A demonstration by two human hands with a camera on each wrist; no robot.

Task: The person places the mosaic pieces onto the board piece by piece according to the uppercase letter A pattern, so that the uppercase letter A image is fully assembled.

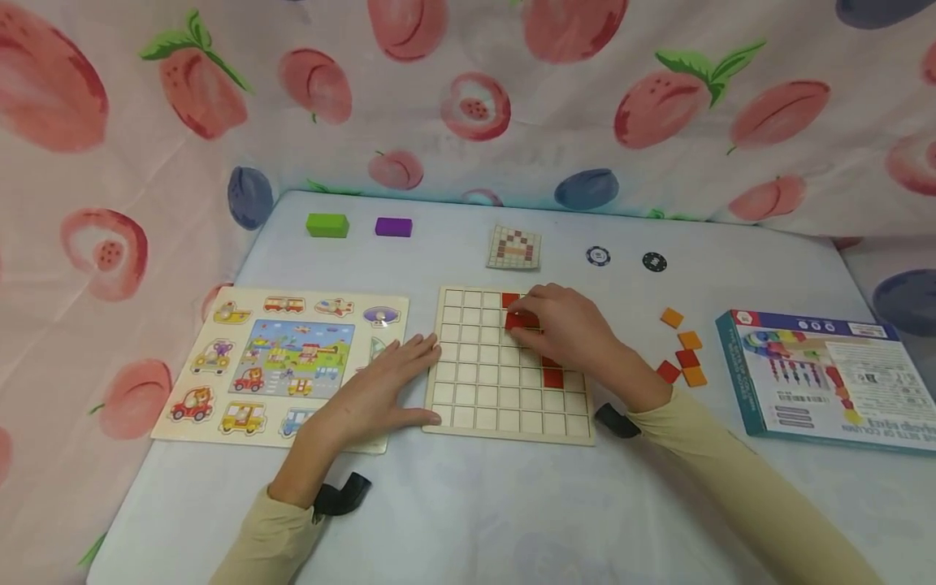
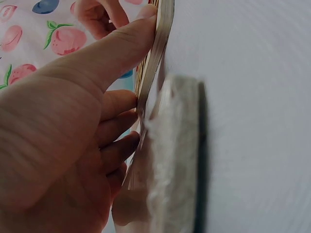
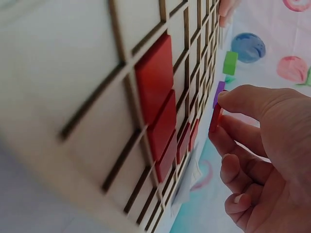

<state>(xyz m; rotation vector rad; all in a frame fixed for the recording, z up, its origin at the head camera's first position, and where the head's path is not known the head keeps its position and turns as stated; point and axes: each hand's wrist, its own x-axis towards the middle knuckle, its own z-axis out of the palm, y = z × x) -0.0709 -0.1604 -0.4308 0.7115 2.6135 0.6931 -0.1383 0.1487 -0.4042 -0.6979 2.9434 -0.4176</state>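
Grid board at the middle of the worktop, partly filled — a few red tiles sit in cells along its right half, most cells bare. The right hand pinches one red tile between thumb and fingers over the far rows; the wrist view shows that tile held just off the board, not yet seated. The left hand lies flat with straight fingers, touching the board's left edge and holding nothing. Judged by the bare cells, the filling is at an early stage. Loose orange and red tiles wait to the right, near a printed box. A pattern card lies at the far side — a vehicle puzzle to the left.
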